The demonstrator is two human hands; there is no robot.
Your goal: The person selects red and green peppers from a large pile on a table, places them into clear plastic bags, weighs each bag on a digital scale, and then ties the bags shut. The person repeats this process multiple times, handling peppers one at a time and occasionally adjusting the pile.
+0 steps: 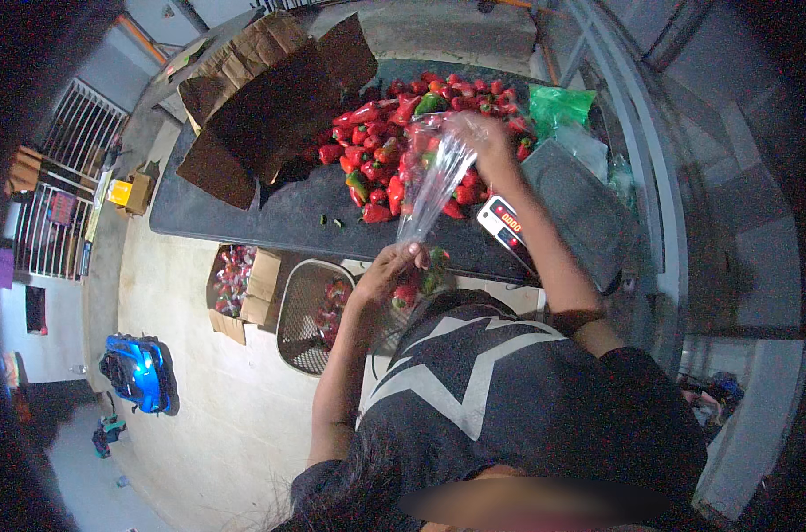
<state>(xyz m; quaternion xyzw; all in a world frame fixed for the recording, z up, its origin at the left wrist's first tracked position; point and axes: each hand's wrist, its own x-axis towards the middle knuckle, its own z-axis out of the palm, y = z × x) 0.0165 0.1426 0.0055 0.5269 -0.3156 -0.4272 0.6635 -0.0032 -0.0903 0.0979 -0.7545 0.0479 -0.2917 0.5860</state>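
A clear plastic bag (436, 176) is stretched between my two hands. My left hand (387, 272) grips its gathered neck at the table's front edge. Below that hand hangs the bag's filled end, with red and green peppers (421, 282) inside. Higher up, my right hand (486, 143) holds the other end of the plastic and looks slightly blurred. Behind the bag, a large heap of red peppers (376, 143), a few partly green, lies on the dark table (296, 216). My right forearm partly covers a digital scale (499, 216) with a lit display.
An open cardboard box (243, 86) lies on the table's left. Green plastic (562, 103) and clear bags (586, 149) are at right. On the floor stand a carton (263, 282) and a plastic basket (289, 326) of bagged peppers, plus a blue toy car (140, 372).
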